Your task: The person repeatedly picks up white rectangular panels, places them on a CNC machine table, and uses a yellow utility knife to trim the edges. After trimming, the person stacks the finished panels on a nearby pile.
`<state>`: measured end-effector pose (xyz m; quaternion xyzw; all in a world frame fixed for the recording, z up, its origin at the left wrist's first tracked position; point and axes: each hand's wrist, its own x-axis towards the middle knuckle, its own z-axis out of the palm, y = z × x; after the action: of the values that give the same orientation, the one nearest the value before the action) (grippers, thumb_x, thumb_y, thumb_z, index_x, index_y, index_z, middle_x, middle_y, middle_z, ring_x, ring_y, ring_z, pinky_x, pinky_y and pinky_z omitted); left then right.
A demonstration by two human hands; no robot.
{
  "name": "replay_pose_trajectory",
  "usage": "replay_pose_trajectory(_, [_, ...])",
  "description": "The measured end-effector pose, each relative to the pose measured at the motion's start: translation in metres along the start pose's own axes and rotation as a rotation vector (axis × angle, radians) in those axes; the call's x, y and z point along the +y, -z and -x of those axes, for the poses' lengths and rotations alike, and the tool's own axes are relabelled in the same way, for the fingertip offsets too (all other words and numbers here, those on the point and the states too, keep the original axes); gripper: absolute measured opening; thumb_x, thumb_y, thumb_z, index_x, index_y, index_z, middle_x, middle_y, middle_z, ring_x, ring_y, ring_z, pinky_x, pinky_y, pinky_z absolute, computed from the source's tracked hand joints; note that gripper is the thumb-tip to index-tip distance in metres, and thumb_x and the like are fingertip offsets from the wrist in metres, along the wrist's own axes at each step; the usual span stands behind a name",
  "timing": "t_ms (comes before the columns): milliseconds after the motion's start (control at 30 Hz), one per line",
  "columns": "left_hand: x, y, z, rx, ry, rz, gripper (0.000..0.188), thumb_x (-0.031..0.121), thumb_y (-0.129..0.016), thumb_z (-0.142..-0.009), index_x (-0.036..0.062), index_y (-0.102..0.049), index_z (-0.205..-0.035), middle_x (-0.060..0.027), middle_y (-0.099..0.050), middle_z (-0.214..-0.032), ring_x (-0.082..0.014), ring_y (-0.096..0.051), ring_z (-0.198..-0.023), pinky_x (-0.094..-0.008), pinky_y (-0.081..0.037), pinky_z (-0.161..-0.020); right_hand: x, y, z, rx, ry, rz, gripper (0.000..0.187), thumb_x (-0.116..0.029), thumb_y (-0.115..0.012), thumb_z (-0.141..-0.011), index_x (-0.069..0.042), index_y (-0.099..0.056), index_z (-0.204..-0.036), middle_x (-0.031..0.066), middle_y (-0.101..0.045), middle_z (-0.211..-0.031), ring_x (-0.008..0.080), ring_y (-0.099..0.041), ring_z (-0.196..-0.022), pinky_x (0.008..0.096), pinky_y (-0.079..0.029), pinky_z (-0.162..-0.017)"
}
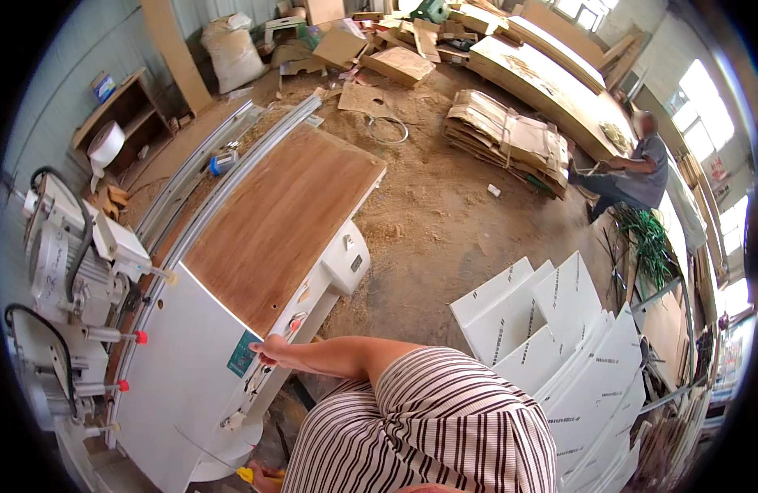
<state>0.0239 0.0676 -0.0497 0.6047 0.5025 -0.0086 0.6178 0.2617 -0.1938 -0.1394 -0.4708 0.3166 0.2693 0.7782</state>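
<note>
Beside me stands a white woodworking machine [167,361] with a brown wooden board [284,222] flat on its top. My right hand [269,350] is at the machine's near edge, fingers curled over it beside a green label [243,353]. Low in the view, my left hand [269,479] is closed round a yellow-handled tool [246,474]. From that handle a thin dark rod or wire runs up over the white surface. Most of the left hand is hidden by my striped clothing.
Motor units [67,271] with red-tipped rods line the machine's left side. White panels [551,353] lean in a stack at right. Tied cardboard [510,140] lies farther off, where a person [642,168] sits. Sawdust and offcuts cover the floor [428,222].
</note>
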Motion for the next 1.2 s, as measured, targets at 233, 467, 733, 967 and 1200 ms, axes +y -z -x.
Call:
replay_pose_trajectory(233, [0.008,-0.016,-0.005,-0.131,-0.077,0.314,0.026,0.022,-0.06,-0.086,0.015,-0.05,-0.11,-0.001,-0.052,-0.096,-0.016,-0.048,-0.094,-0.0398,-0.042,-0.068,0.014,0.037,0.047,-0.17,-0.095,-0.042,0.023,-0.025,-0.064,-0.086,-0.007,-0.057,-0.075,0.0046,-0.055,-0.067,0.0147,-0.054,-0.061,0.0304,-0.048,-0.059])
replay_pose_trajectory(467, [-0.051,-0.009,-0.08,0.118,-0.06,0.919,0.022,0.023,-0.057,-0.091,0.0152,-0.048,-0.11,-0.004,-0.056,-0.096,-0.0218,-0.056,-0.097,-0.0503,-0.048,-0.075,0.0,0.221,0.098,-0.357,-0.078,0.155,0.023,-0.026,-0.059,-0.091,-0.004,-0.057,-0.094,0.0081,-0.062,-0.087,0.0199,-0.061,-0.078,0.0331,-0.05,-0.075])
replay_pose_trajectory(733, [-0.073,-0.022,-0.065,0.319,0.021,0.932,0.014,0.01,-0.068,-0.081,0.0109,-0.055,-0.084,-0.0004,-0.05,-0.071,-0.0151,-0.048,-0.063,-0.0332,-0.04,-0.055,-0.111,0.313,0.08,-0.014,-0.093,0.575,0.04,-0.037,-0.059,-0.089,-0.002,-0.053,-0.108,0.0103,-0.06,-0.103,0.0212,-0.059,-0.09,0.0356,-0.05,-0.076])
replay_pose_trajectory(967, [-0.093,-0.047,0.029,0.352,-0.054,0.985,0.014,0.013,-0.067,-0.083,0.0088,-0.055,-0.089,-0.0002,-0.054,-0.076,-0.0136,-0.05,-0.064,-0.0308,-0.04,-0.056,-0.173,0.205,0.046,0.082,0.355,0.931,0.046,-0.038,-0.056,-0.09,0.001,-0.05,-0.114,0.0121,-0.058,-0.109,0.0236,-0.058,-0.096,0.0364,-0.048,-0.081])
replay_pose_trajectory(1200, [-0.155,-0.005,0.107,0.568,0.053,1.049,0.017,0.014,-0.066,-0.084,0.0063,-0.055,-0.094,-0.002,-0.056,-0.08,-0.015,-0.053,-0.069,-0.0325,-0.045,-0.062,-0.153,0.118,0.066,-0.011,0.55,1.106,0.053,-0.04,-0.053,-0.091,0.003,-0.046,-0.121,0.014,-0.055,-0.116,0.0259,-0.056,-0.101,0.0372,-0.046,-0.085])
